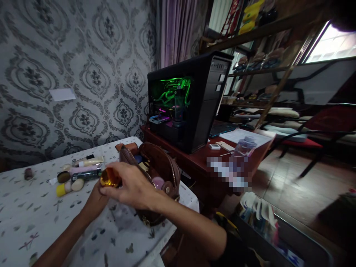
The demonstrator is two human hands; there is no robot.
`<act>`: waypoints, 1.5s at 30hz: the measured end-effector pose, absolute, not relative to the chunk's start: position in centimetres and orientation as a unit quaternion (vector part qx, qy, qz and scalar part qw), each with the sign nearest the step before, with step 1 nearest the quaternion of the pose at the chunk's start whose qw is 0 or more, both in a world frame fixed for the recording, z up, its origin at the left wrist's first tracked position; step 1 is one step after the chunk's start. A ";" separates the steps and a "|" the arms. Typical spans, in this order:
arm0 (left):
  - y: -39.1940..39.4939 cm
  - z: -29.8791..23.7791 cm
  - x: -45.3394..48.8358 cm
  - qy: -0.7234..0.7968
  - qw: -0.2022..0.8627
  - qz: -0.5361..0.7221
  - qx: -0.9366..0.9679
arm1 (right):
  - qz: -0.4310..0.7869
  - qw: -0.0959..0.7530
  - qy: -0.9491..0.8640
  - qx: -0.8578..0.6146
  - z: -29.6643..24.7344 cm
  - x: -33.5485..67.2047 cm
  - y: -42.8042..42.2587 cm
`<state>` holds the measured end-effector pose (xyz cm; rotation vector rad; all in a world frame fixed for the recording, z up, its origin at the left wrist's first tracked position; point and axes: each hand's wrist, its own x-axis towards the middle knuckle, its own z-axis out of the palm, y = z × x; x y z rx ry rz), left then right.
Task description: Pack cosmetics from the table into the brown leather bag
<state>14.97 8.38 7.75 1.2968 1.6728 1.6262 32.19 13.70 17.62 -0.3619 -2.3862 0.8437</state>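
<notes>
My right hand [133,187] is closed around a shiny amber-gold object [109,179], which looks like a small container; fingers cover much of it. Just below and to its left, my left hand [96,200] meets the same object, its fingers mostly hidden behind it and my right hand. Behind my right hand stands an open brown bag [174,170] with a pink round item [158,183] and other things inside. To the left lie a dark tube-like bottle [86,175], a pale tube [91,161], a yellow-capped bottle [63,189] and a round beige item [78,184].
A patterned white cloth [41,218] covers the table. A small dark cylinder [28,173] stands at far left. Beyond the bag, a black computer case [204,111] rests on a red-brown desk near a clear bottle [244,148]. A bin [303,231] stands at lower right.
</notes>
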 end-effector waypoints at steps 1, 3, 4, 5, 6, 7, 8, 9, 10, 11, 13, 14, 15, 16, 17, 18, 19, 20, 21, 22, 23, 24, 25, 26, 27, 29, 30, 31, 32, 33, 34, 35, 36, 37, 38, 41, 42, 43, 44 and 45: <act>8.4 7.9 15.7 0.611 0.209 0.569 0.509 | 0.311 0.303 -0.890 -0.141 18.0 32.7 14.2; 8.6 8.2 17.0 0.603 0.132 0.498 0.610 | 0.301 0.327 -0.881 -0.163 18.3 33.5 15.2; 8.6 8.4 17.6 0.597 0.090 0.457 0.653 | 0.297 0.334 -0.877 -0.174 18.3 33.9 15.7; 8.7 8.6 18.1 0.591 0.057 0.421 0.686 | 0.296 0.339 -0.874 -0.183 18.2 34.2 16.1; 8.8 8.8 18.4 0.585 0.037 0.398 0.706 | 0.295 0.341 -0.872 -0.189 18.1 34.5 16.4; 8.9 8.9 18.6 0.580 0.022 0.385 0.718 | 0.295 0.342 -0.871 -0.194 18.0 34.8 16.7; 9.0 9.1 18.7 0.575 0.011 0.379 0.725 | 0.296 0.341 -0.871 -0.194 17.8 35.1 16.9; 9.1 9.2 18.8 0.572 0.002 0.376 0.729 | 0.298 0.339 -0.871 -0.192 17.7 35.2 17.1; 9.2 9.3 18.7 0.569 -0.008 0.375 0.732 | 0.301 0.340 -0.871 -0.191 17.5 35.4 17.2; 9.2 9.3 18.7 0.567 -0.018 0.373 0.734 | 0.304 0.339 -0.870 -0.190 17.4 35.4 17.3; 9.3 9.5 18.6 0.561 -0.036 0.365 0.742 | 0.311 0.338 -0.867 -0.193 17.1 35.5 17.4; 9.2 9.6 18.5 0.556 -0.045 0.358 0.749 | 0.317 0.337 -0.864 -0.197 17.0 35.5 17.5; 9.2 9.8 18.5 0.550 -0.055 0.349 0.757 | 0.326 0.336 -0.861 -0.201 16.9 35.4 17.7; 9.1 9.9 18.5 0.546 -0.064 0.338 0.764 | 0.335 0.336 -0.856 -0.203 16.7 35.4 17.9; 9.0 10.1 18.4 0.544 -0.072 0.327 0.770 | 0.346 0.338 -0.851 -0.205 16.6 35.4 18.1; 8.9 10.3 18.5 0.543 -0.078 0.316 0.774 | 0.355 0.342 -0.845 -0.207 16.6 35.4 18.4; 8.8 10.4 18.5 0.543 -0.082 0.306 0.778 | 0.361 0.347 -0.840 -0.210 16.5 35.4 18.7; 8.7 10.6 18.5 0.544 -0.083 0.295 0.781 | 0.364 0.352 -0.835 -0.213 16.4 35.5 19.1; 8.7 10.8 18.5 0.545 -0.081 0.287 0.784 | 0.364 0.355 -0.833 -0.217 16.4 35.6 19.4; 8.7 11.0 18.5 0.545 -0.078 0.281 0.786 | 0.360 0.355 -0.834 -0.222 16.4 35.7 19.7; 8.8 11.2 18.6 0.544 -0.074 0.277 0.788 | 0.352 0.352 -0.836 -0.229 16.4 35.8 20.1; 9.0 11.4 18.6 0.544 -0.070 0.276 0.789 | 0.343 0.348 -0.839 -0.239 16.4 35.9 20.4; 9.2 11.6 18.6 0.543 -0.066 0.277 0.790 | 0.333 0.340 -0.843 -0.251 16.3 36.1 20.6; 9.4 11.9 18.6 0.541 -0.061 0.278 0.791 | 0.324 0.328 -0.847 -0.265 16.3 36.2 20.9; 9.6 12.2 18.6 0.540 -0.055 0.277 0.793 | 0.315 0.312 -0.852 -0.280 16.3 36.4 21.1; 10.1 12.9 18.5 0.551 -0.042 0.258 0.793 | 0.295 0.273 -0.862 -0.309 16.1 36.5 21.6; 10.4 13.2 18.5 0.562 -0.037 0.242 0.790 | 0.286 0.253 -0.867 -0.322 16.0 36.6 21.8; 10.6 13.6 18.6 0.575 -0.034 0.222 0.787 | 0.276 0.234 -0.871 -0.332 15.9 36.6 22.0; 10.8 14.0 18.6 0.588 -0.032 0.203 0.783 | 0.268 0.217 -0.874 -0.341 15.8 36.6 22.2; 11.0 14.4 18.6 0.598 -0.028 0.184 0.780 | 0.261 0.201 -0.878 -0.348 15.7 36.6 22.3; 11.2 14.8 18.6 0.605 -0.022 0.168 0.778 | 0.255 0.185 -0.881 -0.352 15.7 36.5 22.4; 11.4 15.1 18.5 0.609 -0.014 0.152 0.778 | 0.248 0.170 -0.885 -0.355 15.6 36.5 22.5; 11.7 15.4 18.5 0.611 -0.007 0.136 0.780 | 0.238 0.157 -0.889 -0.359 15.6 36.5 22.6; 12.0 15.7 18.5 0.610 -0.002 0.120 0.783 | 0.225 0.146 -0.893 -0.362 15.5 36.5 22.6; 12.4 15.9 18.6 0.607 0.001 0.104 0.788 | 0.211 0.138 -0.897 -0.362 15.5 36.6 22.6; 13.8 16.2 18.7 0.582 0.016 0.064 0.810 | 0.167 0.117 -0.913 -0.353 15.1 36.7 22.7; 14.3 16.1 18.8 0.567 0.038 0.055 0.821 | 0.156 0.109 -0.917 -0.350 15.0 36.8 22.7; 14.9 16.1 18.8 0.548 0.074 0.044 0.832 | 0.147 0.100 -0.920 -0.349 14.8 36.8 22.7; 15.5 16.0 18.8 0.525 0.118 0.032 0.842 | 0.141 0.092 -0.921 -0.351 14.6 36.9 22.7; 16.2 15.8 18.8 0.501 0.166 0.018 0.849 | 0.136 0.085 -0.921 -0.355 14.5 36.9 22.7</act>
